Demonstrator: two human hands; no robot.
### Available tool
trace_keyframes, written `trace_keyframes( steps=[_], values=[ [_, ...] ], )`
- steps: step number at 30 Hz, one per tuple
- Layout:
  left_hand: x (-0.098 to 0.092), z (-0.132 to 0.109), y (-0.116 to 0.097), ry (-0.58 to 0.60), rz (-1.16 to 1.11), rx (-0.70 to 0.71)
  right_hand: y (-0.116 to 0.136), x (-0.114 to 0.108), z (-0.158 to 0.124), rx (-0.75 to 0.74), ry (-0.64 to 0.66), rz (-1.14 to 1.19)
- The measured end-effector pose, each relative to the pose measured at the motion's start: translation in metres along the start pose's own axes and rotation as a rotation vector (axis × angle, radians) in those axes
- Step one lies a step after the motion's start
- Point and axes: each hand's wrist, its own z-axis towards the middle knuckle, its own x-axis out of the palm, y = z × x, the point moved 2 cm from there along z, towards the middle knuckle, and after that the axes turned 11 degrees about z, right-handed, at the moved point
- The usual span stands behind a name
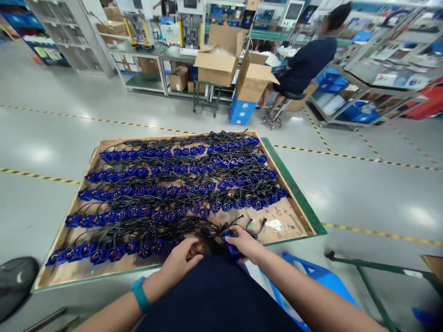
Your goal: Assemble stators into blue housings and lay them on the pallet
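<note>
My right hand (245, 243) is closed around a blue plastic housing (232, 244) at the near edge of a shallow wooden tray (294, 220). My left hand (180, 259) is beside it, over the tray's near side, thumb and fingers apart with nothing visible between them. Just left of that hand runs the nearest row of blue housings (143, 250), their coloured wires showing inside. Several more such rows fill the tray behind, with black cables (138, 227) bundled between them. Loose cable ends with black connectors (263, 222) lie to the right of my right hand.
A blue plastic stool (318, 276) stands by my right arm, near a green metal frame (367, 265). Cardboard boxes (216, 69) and workbenches line the far side. A seated person (308, 60) works there. Yellow-black tape (380, 234) marks the floor.
</note>
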Motion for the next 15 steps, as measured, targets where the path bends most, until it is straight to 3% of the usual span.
trace_keyframes(
  steps=[2, 5, 9, 15],
  values=[
    [0.010, 0.012, -0.019, 0.068, -0.182, -0.104, 0.005, 0.013, 0.000, 0.046, 0.017, 0.028],
    [0.021, 0.025, -0.038, 0.133, -0.360, -0.153, 0.005, 0.039, 0.001, 0.090, 0.043, 0.043],
    [0.029, 0.038, -0.042, 0.091, -0.403, -0.206, 0.001, 0.064, 0.003, 0.084, 0.101, 0.080],
    [0.032, 0.051, -0.041, 0.009, -0.448, -0.289, 0.007, 0.047, 0.004, -0.019, 0.258, 0.027]
  ],
)
